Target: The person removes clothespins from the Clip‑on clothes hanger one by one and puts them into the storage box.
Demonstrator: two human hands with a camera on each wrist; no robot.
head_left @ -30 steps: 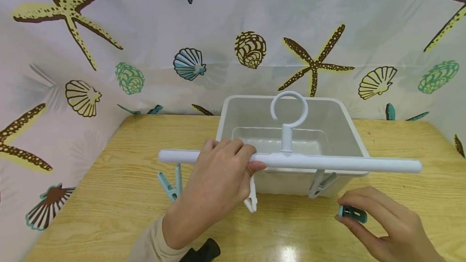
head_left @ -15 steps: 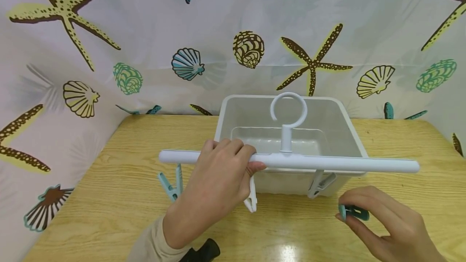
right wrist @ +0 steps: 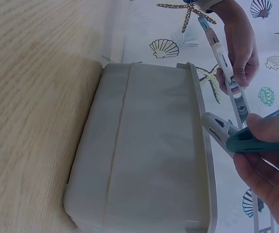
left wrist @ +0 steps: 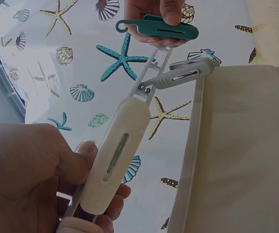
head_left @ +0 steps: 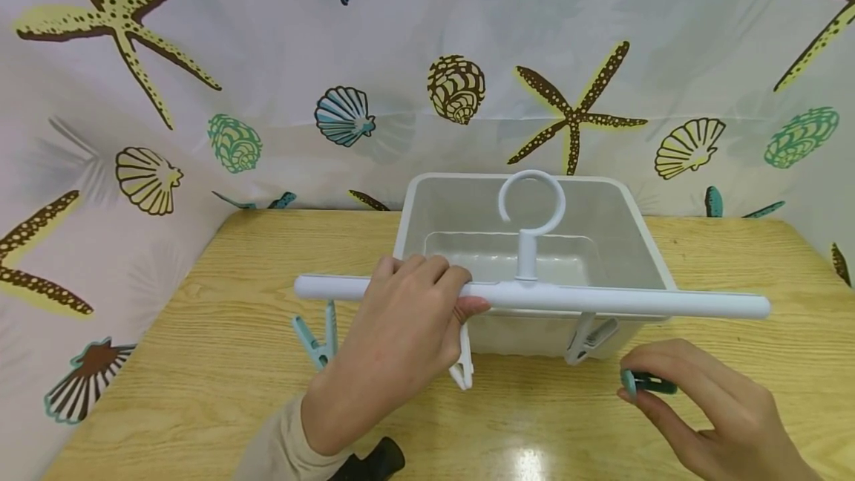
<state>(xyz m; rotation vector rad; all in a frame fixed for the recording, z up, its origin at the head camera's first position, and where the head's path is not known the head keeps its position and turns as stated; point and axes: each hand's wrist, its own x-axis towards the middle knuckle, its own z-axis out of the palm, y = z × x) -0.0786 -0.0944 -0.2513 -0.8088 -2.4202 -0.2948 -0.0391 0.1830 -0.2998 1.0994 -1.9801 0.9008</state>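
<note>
My left hand (head_left: 401, 347) grips the white hanger bar (head_left: 601, 298) left of its round hook (head_left: 561, 203), with the fingers over the top. Beneath the bar hang a light blue clothespin (head_left: 314, 344), a white clothespin (head_left: 462, 366) and a grey clothespin (head_left: 588, 340). The white clothespin (left wrist: 115, 155) lies close to my left fingers in the left wrist view. Below the bar's right half, my right hand (head_left: 718, 410) pinches a dark teal clothespin (head_left: 653, 383) between thumb and fingers. In the right wrist view this teal clothespin (right wrist: 255, 141) appears close by the grey clothespin (right wrist: 219, 128).
Behind the bar, a pale plastic bin (head_left: 521, 336) stands on the wooden table (head_left: 254, 258). A cloth (head_left: 280, 36) printed with shells and starfish surrounds the table at the back and sides. Some black object (head_left: 384, 459) shows beside the left sleeve.
Between my right fingers the teal clothespin has turned slightly. My left hand keeps its grip on the hanger, and the bar has hardly moved.
</note>
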